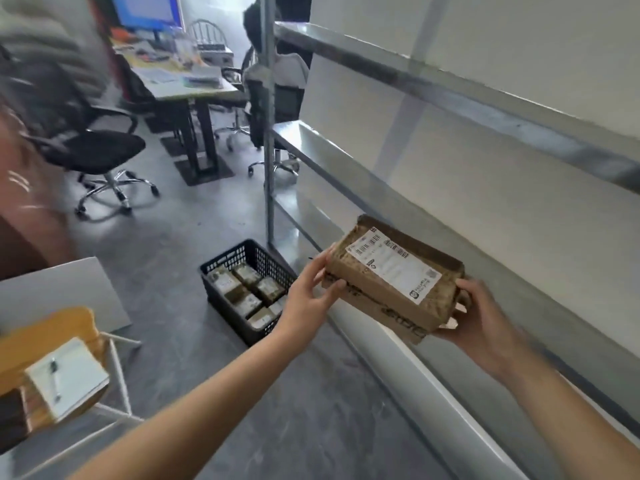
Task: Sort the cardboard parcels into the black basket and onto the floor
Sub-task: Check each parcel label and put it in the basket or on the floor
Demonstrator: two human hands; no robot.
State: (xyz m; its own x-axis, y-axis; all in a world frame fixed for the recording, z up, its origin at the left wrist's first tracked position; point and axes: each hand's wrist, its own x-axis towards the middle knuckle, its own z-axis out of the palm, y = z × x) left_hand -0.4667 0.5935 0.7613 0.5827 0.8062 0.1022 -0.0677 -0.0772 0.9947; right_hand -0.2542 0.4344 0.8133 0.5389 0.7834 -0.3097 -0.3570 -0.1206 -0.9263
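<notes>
Cardboard parcels (375,289) between hands (308,296), above floor (311,393)

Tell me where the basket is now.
Head view, centre-left: the basket sits on the floor, by the rack's post, left of the left hand gripping the parcels.

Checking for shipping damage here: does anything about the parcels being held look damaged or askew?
Yes. The top parcel, gripped between the left hand and right hand, has rumpled, worn edges and sits skewed on the lower parcel. The small parcels in the black basket lie in neat rows.
</notes>
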